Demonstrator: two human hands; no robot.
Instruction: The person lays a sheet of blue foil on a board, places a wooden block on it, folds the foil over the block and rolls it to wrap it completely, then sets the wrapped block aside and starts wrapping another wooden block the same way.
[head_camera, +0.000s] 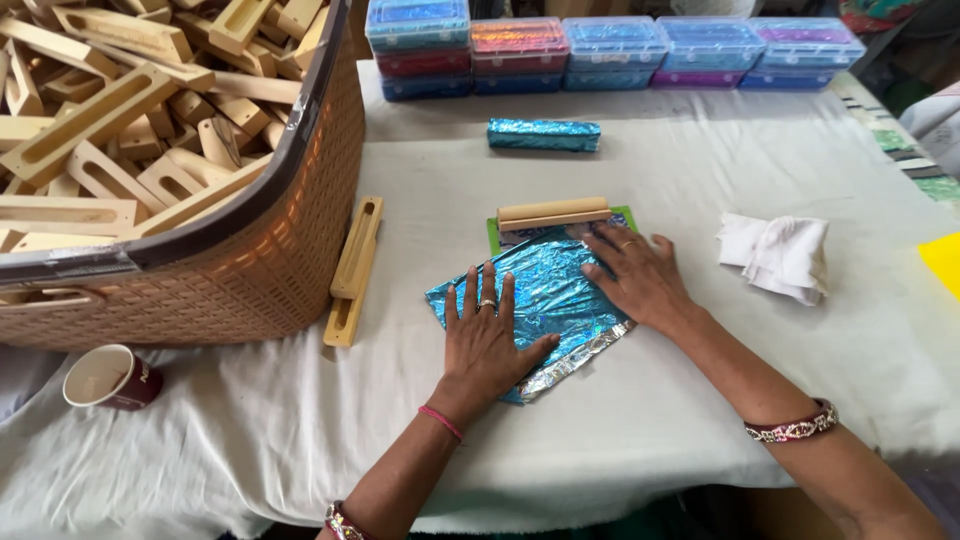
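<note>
Head camera looks down on both palms spread flat: left hand (487, 340) and right hand (640, 275) press the blue foil sheet (545, 290) smooth against the table (650, 420), pinning it beneath the wooden block (554, 213) at its far edge.

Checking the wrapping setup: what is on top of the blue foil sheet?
Both hands press it flat: left hand, right hand. A wooden block sits at the foil sheet's far edge; what's underneath is mostly hidden.

The brown basket (280, 250) and a wooden piece (352, 268) close the left side. The bench (680, 160) is open on the right up to a white cloth (775, 255); plastic boxes (615, 52) line the far edge.
</note>
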